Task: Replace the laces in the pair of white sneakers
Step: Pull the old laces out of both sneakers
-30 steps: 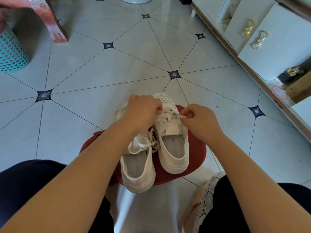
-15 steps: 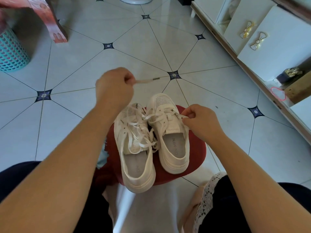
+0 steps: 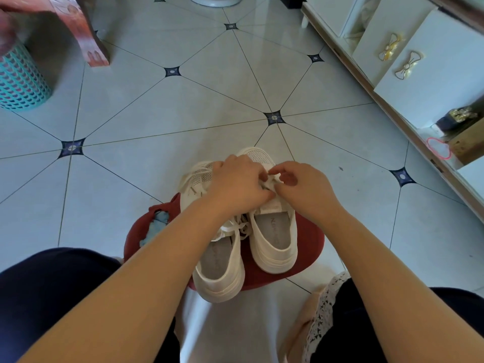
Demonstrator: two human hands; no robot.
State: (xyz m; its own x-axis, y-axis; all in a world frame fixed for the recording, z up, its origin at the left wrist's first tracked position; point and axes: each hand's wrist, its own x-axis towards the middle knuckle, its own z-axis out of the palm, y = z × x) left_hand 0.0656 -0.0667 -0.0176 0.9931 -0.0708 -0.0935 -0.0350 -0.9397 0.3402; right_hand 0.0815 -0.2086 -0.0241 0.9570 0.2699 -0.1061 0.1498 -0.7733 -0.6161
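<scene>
Two white sneakers stand side by side on a round red stool [image 3: 309, 247], toes pointing away from me. The left sneaker [image 3: 220, 268] has a tied white lace. My left hand [image 3: 235, 184] reaches across to the laced front of the right sneaker [image 3: 272, 239], its fingers curled round the white lace [image 3: 269, 183] there. Close beside it, my right hand [image 3: 306, 187] pinches the same lace with thumb and fingers. Both hands hide most of the eyelets.
A teal mesh basket [image 3: 18, 82] and a red patterned stool leg [image 3: 91, 40] stand at the far left. A white cabinet [image 3: 429, 64] with gold bow handles runs along the right. My dark-clad knees flank the stool. Pale tiled floor lies beyond.
My left hand pulled a lace end up and away to the left, then came back down onto the right sneaker's lacing. The right hand stayed by the eyelets, shifting slightly left.
</scene>
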